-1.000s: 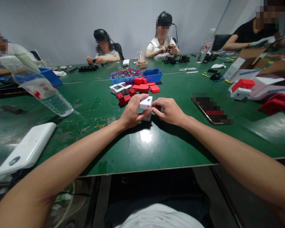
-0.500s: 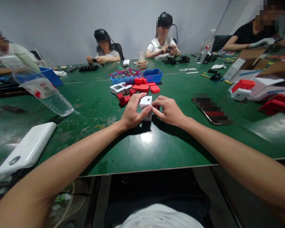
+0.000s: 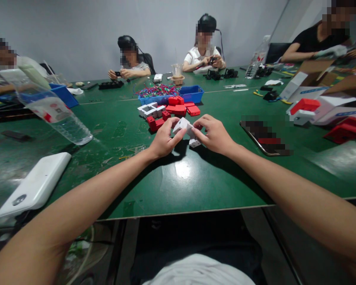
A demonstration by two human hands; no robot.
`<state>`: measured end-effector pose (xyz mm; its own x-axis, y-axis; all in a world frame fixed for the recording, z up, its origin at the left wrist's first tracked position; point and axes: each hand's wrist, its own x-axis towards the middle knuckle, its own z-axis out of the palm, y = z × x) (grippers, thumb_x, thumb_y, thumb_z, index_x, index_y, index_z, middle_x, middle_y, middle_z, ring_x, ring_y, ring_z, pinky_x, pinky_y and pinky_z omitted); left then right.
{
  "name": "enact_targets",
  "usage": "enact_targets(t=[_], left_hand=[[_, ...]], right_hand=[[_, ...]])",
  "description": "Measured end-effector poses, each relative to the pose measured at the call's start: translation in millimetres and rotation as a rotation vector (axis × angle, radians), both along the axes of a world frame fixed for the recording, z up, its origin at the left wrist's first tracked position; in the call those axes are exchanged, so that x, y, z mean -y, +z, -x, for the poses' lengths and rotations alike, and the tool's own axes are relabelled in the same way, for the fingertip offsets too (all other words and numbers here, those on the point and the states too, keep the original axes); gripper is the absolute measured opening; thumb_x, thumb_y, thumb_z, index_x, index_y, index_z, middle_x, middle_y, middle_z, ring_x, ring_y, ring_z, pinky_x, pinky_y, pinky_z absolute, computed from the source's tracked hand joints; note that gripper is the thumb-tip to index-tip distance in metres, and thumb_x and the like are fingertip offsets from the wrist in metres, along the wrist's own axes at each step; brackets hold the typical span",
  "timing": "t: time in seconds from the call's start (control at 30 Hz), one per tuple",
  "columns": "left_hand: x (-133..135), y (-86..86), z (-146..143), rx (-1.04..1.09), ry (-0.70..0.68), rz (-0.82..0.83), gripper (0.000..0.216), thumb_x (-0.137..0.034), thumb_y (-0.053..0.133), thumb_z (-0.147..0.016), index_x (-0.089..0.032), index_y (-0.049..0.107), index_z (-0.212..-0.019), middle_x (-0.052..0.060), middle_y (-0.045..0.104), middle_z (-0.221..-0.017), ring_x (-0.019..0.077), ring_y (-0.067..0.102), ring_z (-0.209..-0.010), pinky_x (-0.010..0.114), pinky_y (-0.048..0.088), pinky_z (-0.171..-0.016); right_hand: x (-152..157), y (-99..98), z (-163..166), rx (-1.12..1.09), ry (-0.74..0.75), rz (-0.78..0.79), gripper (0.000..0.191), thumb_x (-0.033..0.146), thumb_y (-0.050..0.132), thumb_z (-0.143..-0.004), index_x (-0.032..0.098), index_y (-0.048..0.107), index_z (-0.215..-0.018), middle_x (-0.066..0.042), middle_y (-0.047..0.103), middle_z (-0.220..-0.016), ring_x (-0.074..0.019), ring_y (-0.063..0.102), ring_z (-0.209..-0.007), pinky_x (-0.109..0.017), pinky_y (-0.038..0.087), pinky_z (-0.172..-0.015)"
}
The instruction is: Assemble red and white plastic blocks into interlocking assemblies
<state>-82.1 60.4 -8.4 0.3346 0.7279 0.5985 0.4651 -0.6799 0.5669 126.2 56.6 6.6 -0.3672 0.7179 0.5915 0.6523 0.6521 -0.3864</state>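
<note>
My left hand (image 3: 163,139) and my right hand (image 3: 213,133) both pinch a small white plastic block (image 3: 184,126) just above the green table (image 3: 184,182). The block is tilted, and a second white piece (image 3: 195,143) shows under my right fingers. Behind my hands lies a pile of red blocks (image 3: 178,111) and some white blocks (image 3: 150,109). Further back stands a blue tray (image 3: 192,95) with coloured wires (image 3: 157,91) in it.
A plastic water bottle (image 3: 53,114) lies at the left, with a white power bank (image 3: 35,186) near the table's front edge. A phone (image 3: 264,136) rests at the right, near white boxes (image 3: 317,103) and red parts (image 3: 348,128). Several other people sit around the table.
The white block has tipped from upright to tilted between my hands, and a second white piece now shows below it. My hands have shifted slightly away from me.
</note>
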Motion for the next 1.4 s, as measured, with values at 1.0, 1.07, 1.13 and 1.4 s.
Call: enact_targets(t=[1.0,1.07,1.13,1.4], left_hand=[[-7,-8.4,2,-0.152,0.148,0.024,0.042,-0.025,0.075,-0.075,-0.019,0.045,-0.104,0.006,0.058,-0.103,0.0203,0.058,-0.089,0.038,0.051,-0.082],[-6,-8.0,2,-0.156,0.141,0.023,0.043,-0.022,0.075,-0.076,-0.019,0.045,-0.106,0.007,0.059,-0.105,0.0209,0.059,-0.091,0.04,0.051,-0.085],[-6,-7.7,1,-0.164,0.141,0.021,0.044,-0.02,0.075,-0.075,-0.019,0.045,-0.107,0.007,0.059,-0.106,0.0211,0.059,-0.093,0.041,0.051,-0.087],[-3,-6.6,1,-0.168,0.244,-0.05,0.047,-0.022,0.079,-0.072,-0.02,0.049,-0.108,0.008,0.064,-0.109,0.0241,0.061,-0.099,0.042,0.049,-0.089]], right_hand=[[-10,-15.0,-10,0.143,0.06,0.138,0.064,0.028,0.068,-0.081,0.018,0.04,-0.138,-0.018,0.051,-0.132,-0.0317,0.051,-0.124,-0.049,0.042,-0.107],[-11,-15.0,-11,0.147,0.053,0.142,0.064,0.027,0.068,-0.081,0.017,0.041,-0.138,-0.019,0.051,-0.133,-0.0317,0.051,-0.124,-0.049,0.041,-0.108],[-12,-15.8,-11,0.15,0.044,0.136,0.064,0.025,0.068,-0.08,0.017,0.041,-0.137,-0.019,0.051,-0.133,-0.0316,0.052,-0.124,-0.049,0.041,-0.108],[-14,-17.9,-10,0.119,-0.031,0.111,0.058,0.025,0.069,-0.076,0.016,0.046,-0.129,-0.018,0.06,-0.123,-0.0308,0.059,-0.111,-0.046,0.047,-0.098]])
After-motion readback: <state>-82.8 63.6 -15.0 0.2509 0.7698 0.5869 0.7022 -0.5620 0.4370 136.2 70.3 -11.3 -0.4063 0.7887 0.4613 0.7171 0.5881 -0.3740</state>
